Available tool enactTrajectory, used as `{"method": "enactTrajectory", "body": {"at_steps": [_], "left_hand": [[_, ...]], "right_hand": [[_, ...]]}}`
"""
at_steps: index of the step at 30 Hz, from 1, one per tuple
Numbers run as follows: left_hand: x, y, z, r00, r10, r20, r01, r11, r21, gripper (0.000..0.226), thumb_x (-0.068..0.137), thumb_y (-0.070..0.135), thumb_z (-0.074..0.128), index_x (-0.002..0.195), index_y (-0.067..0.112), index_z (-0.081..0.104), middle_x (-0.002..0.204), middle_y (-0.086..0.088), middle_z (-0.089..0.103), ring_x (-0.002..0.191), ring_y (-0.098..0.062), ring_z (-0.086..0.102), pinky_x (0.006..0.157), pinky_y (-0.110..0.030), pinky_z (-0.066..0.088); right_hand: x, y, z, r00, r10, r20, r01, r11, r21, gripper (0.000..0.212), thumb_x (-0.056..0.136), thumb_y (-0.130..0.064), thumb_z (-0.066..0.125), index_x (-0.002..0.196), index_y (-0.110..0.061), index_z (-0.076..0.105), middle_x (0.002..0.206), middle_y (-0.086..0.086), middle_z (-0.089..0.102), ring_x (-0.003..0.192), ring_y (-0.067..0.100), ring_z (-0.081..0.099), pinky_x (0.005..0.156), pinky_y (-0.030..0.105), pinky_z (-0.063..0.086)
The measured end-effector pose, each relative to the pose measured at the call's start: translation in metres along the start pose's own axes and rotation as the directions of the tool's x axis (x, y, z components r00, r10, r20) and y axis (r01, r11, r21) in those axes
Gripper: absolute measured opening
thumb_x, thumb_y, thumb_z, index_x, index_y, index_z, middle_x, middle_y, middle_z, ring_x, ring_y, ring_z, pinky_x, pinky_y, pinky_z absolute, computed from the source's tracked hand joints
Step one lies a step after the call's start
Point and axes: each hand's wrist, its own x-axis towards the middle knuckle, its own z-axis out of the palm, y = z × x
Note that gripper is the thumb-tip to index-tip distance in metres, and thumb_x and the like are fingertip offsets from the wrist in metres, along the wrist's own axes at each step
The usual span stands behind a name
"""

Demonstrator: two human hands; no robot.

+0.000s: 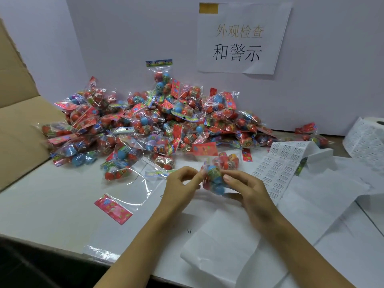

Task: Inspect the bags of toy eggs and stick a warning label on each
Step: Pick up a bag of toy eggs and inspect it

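**Head view: both hands on one bag of eggs**

Head camera looks down on a white table [52, 204]. At 11 o'clock lies the pile of bags [149, 125]; at 3 o'clock, the label sheet [278, 165]. Near centre, one bag [216, 175] sits between both hands: left hand [178, 188] pinches its edge, right hand [247, 190] curls round it, thumb on top.

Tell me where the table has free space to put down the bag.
Bare table lies left of the left hand, between the cardboard box and the empty bag. The pile of bags crowds the back; label sheets and backing paper cover the right.
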Motion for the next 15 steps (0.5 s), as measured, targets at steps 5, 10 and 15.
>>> {"method": "enactTrajectory", "body": {"at_steps": [5,10,15], "left_hand": [[-0.005,0.014,0.001,0.968,-0.131,0.213,0.194,0.931,-0.310,0.056,0.092,0.059,0.059,0.111,0.010,0.078,0.109,-0.015,0.077,0.106,-0.033,0.074,0.095,-0.035,0.059],[-0.008,0.016,0.001,0.959,-0.089,0.267,0.191,0.902,-0.387,0.042,0.091,0.043,0.070,0.110,0.006,0.077,0.111,-0.020,0.076,0.108,-0.036,0.073,0.098,-0.041,0.057],[-0.007,0.023,0.000,0.936,-0.169,0.309,0.292,0.864,-0.411,0.042,0.095,0.052,0.063,0.112,0.017,0.079,0.116,-0.013,0.076,0.109,-0.028,0.072,0.085,-0.035,0.061]], "right_hand": [[-0.005,-0.002,0.000,0.995,-0.054,0.088,0.061,0.995,-0.085,0.022,0.089,-0.026,0.069,0.108,-0.017,0.078,0.111,-0.002,0.076,0.110,0.014,0.068,0.083,0.031,0.056],[-0.006,-0.003,0.002,0.991,-0.132,0.037,0.136,0.983,-0.122,0.017,0.088,-0.022,0.072,0.102,-0.017,0.079,0.101,-0.002,0.078,0.099,0.012,0.071,0.070,0.024,0.055],[-0.001,-0.004,-0.003,0.983,-0.074,-0.167,0.049,0.988,-0.146,0.020,0.081,-0.038,0.078,0.100,-0.032,0.074,0.092,-0.008,0.075,0.083,0.004,0.068,0.055,0.018,0.050]]}}
